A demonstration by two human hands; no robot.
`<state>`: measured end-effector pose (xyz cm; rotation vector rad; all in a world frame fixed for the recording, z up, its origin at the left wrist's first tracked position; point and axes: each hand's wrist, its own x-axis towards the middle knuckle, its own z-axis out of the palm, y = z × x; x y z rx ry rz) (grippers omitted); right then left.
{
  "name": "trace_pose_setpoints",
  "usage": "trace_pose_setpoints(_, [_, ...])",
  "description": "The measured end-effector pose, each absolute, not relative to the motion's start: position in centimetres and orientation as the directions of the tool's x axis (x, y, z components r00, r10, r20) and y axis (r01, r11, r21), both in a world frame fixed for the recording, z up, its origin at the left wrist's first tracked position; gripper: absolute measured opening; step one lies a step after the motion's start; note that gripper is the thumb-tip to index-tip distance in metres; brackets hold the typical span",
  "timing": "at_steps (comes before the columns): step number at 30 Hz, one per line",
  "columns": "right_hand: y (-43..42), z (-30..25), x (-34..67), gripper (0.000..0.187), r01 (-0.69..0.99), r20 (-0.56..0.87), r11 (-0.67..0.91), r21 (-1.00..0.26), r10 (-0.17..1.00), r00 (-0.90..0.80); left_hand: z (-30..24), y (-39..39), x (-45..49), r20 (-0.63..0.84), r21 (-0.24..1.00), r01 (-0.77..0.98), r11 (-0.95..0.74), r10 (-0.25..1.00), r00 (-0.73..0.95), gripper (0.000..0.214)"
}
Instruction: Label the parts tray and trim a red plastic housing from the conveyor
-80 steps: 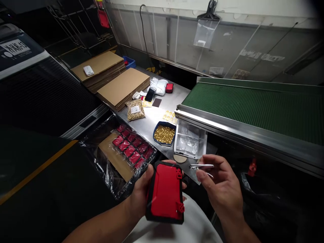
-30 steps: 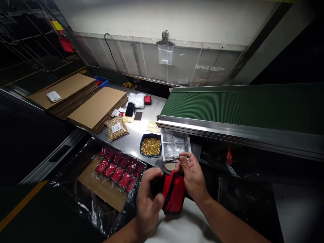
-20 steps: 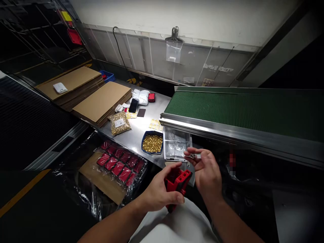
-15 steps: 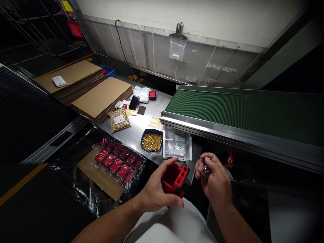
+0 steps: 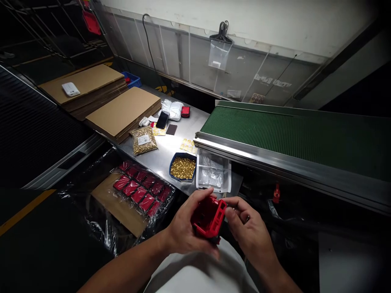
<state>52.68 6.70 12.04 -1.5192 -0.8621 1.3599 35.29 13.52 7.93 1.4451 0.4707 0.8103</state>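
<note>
A grey metal worktable [image 5: 166,149] extends from near to far through a dim workshop. At the near edge, white fabric [image 5: 195,274] lies beneath the hands. The left hand [image 5: 185,230] grips a hollow red plastic case [image 5: 217,221] with black edging, tilted, its cavity facing up. The right hand [image 5: 251,234] is narrowed around a small shiny metal object [image 5: 247,219], mostly hidden by the fingers; its index fingertip is at the right rim of the case. To the near left, red-and-black cases [image 5: 136,190] are arranged in rows under clear film, beside a brown cardboard sheet [image 5: 117,203]. Beyond the hands, a white plastic bin [image 5: 229,179] contains clear bags; just left of it is a dark blue tray [image 5: 170,167] of gold-coloured pieces. Farther left are a clear bag of gold-coloured pieces [image 5: 143,140], a black phone [image 5: 163,119] and a flat brown cardboard stack [image 5: 125,110]. At right, a green ribbed conveyor belt [image 5: 259,132] runs before a translucent wall panel [image 5: 198,61].
</note>
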Motion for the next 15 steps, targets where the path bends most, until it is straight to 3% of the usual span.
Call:
trace_pose_setpoints(4, [6.5, 12.1, 53.2, 0.051, 0.076, -0.286, -0.296, -0.952, 0.95, 0.122, 8.2, 13.6, 35.2, 0.256, 0.966, -0.201, -0.164, 0.728, 0.636, 0.117])
trace_pose_setpoints(7, [7.0, 11.5, 53.6, 0.036, 0.009, -0.351, -0.359, -0.933, 0.918, 0.183, 8.4, 13.5, 35.1, 0.348, 0.938, -0.234, -0.257, 0.722, 0.598, 0.114])
trace_pose_setpoints(11, [7.7, 9.5, 54.6, 0.041, -0.125, -0.396, -0.377, -0.918, 0.86, 0.321, 8.6, 13.6, 34.8, 0.454, 0.886, -0.204, -0.417, 0.685, 0.57, 0.115])
trace_pose_setpoints(15, [7.4, 8.2, 55.0, 0.046, -0.291, -0.458, -0.381, -0.877, 0.847, 0.27, 9.2, 13.9, 34.5, 0.496, 0.84, -0.145, -0.523, 0.633, 0.594, 0.113])
